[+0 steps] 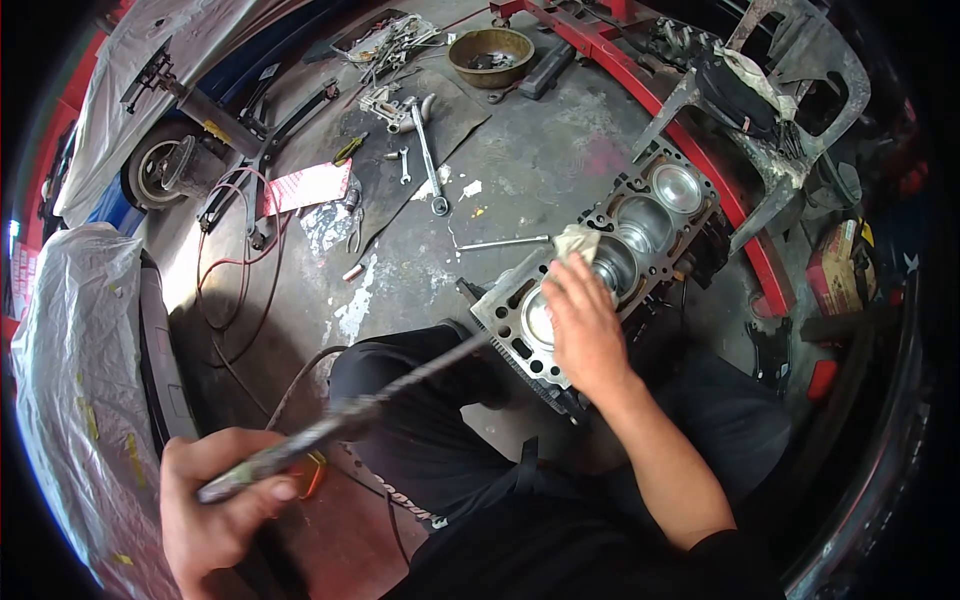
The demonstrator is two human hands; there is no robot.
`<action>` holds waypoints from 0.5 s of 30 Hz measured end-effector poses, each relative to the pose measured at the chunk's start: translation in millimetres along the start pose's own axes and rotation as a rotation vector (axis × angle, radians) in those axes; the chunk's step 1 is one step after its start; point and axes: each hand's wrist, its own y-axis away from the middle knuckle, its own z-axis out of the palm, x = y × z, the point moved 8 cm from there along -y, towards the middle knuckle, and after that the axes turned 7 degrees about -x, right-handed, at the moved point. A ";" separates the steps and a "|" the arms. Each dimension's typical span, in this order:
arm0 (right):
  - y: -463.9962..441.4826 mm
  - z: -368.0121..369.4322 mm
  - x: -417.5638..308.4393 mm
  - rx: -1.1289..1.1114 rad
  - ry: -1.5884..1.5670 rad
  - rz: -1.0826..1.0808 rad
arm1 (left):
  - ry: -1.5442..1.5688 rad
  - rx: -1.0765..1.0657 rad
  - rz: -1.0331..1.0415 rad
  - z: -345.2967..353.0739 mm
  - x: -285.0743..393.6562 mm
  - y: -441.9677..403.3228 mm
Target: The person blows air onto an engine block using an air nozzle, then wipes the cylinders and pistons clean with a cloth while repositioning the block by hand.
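Note:
My left hand [225, 500] is closed around the thick end of a long metal bar [420, 375], whose exact kind I cannot make out. The bar slants up and right, its thin far end close to the near corner of the engine block [490, 310]. On the block's flat top, my right hand [585, 325] presses a crumpled pale rag [576, 240] under its fingertips. Shiny pistons [678, 188] show in the round cylinder bores, and the hand partly covers the nearer ones.
On the floor lie a long wrench [427, 160], a small spanner [405, 165], a thin metal rod [505, 242] and a red-and-white sheet [308, 188]. An air hose [240, 290] loops at left. A metal basin [490, 55], red beam [690, 140] and worn chair [780, 110] stand beyond.

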 end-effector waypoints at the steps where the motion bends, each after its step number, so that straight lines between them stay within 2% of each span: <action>1: 3.5 12.1 -7.5 0.006 0.077 -0.069 | 0.131 0.082 0.004 -8.1 -12.3 6.7; 2: 5.9 17.4 -22.4 0.010 0.157 -0.141 | 0.117 0.093 0.040 -18.5 -22.3 10.4; 4: 16.6 20.4 -58.4 -0.008 0.008 -0.177 | 0.174 0.236 0.072 -33.3 -39.7 16.9; 10: 47.5 -8.2 -53.1 -0.124 0.054 -0.299 | 0.213 0.326 0.088 -43.6 -77.3 23.4; 12: 45.0 -21.1 -37.4 -0.404 0.137 -0.265 | 0.220 0.384 0.103 -44.1 -83.3 23.0; 14: 34.0 -55.9 -8.2 -0.289 0.197 -0.184 | 0.247 0.391 0.131 -44.4 -93.1 20.4; 15: 25.5 -72.4 9.3 -0.104 0.019 -0.153 | 0.259 0.400 0.135 -43.7 -98.4 20.2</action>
